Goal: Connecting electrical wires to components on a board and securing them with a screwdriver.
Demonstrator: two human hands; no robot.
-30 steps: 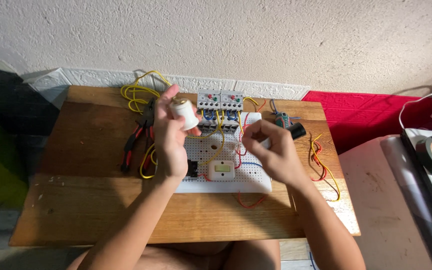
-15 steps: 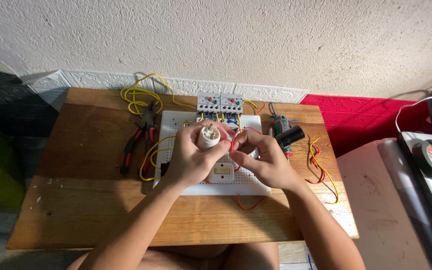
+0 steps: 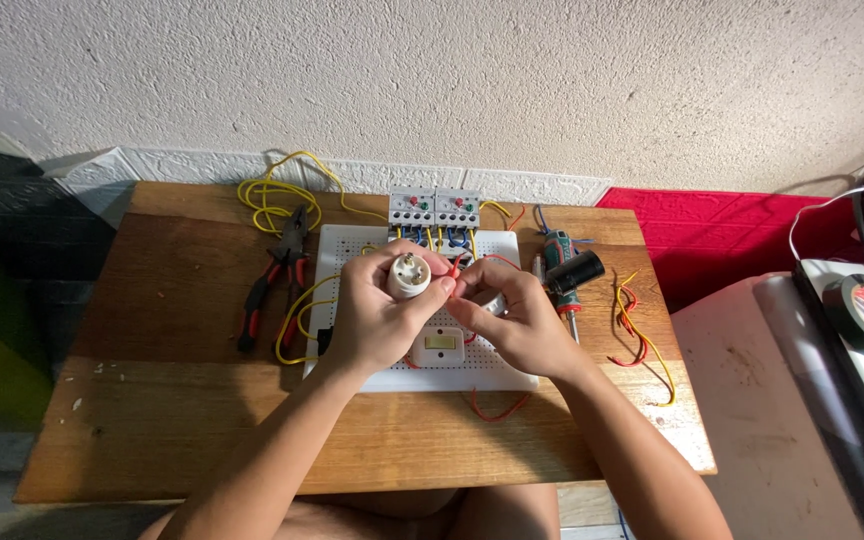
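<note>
A single head-worn view looks steeply down from above the seated person onto the small wooden table [image 3: 152, 420], facing the rough white plaster wall [image 3: 452, 80]; fairly near, with the right edge probably cut off

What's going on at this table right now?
A person sits at a wooden table with a white perforated board of wired parts. The left hand holds a white lamp socket above the board, its terminals facing up. The right hand pinches a red wire at the socket. Two breakers sit at the board's far edge, a switch beneath the hands. Pliers lie left, a screwdriver right.
</note>
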